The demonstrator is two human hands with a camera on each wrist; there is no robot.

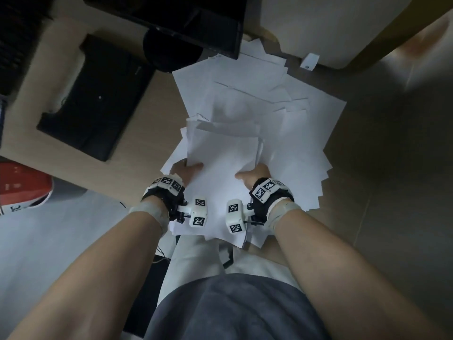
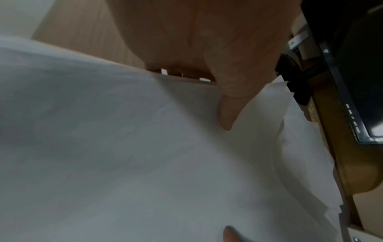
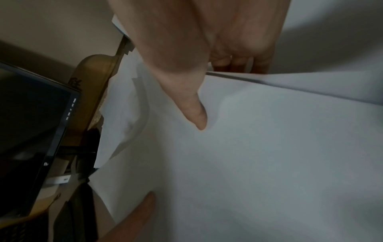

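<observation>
A stack of white paper sheets (image 1: 223, 163) is held in front of me by both hands. My left hand (image 1: 187, 168) grips its left edge, thumb on top (image 2: 226, 113) and fingers underneath. My right hand (image 1: 255, 174) grips the right edge the same way, thumb pressed on the top sheet (image 3: 196, 113), fingers curled below the edge. Under the held stack lie several loose white sheets (image 1: 294, 114), spread untidily over the desk and past its edge.
A black keyboard (image 1: 95, 99) lies on the wooden desk (image 1: 147, 173) to the left. A dark monitor (image 1: 196, 25) on its round base stands at the back. A red object (image 1: 22, 185) sits at the far left. My lap is below.
</observation>
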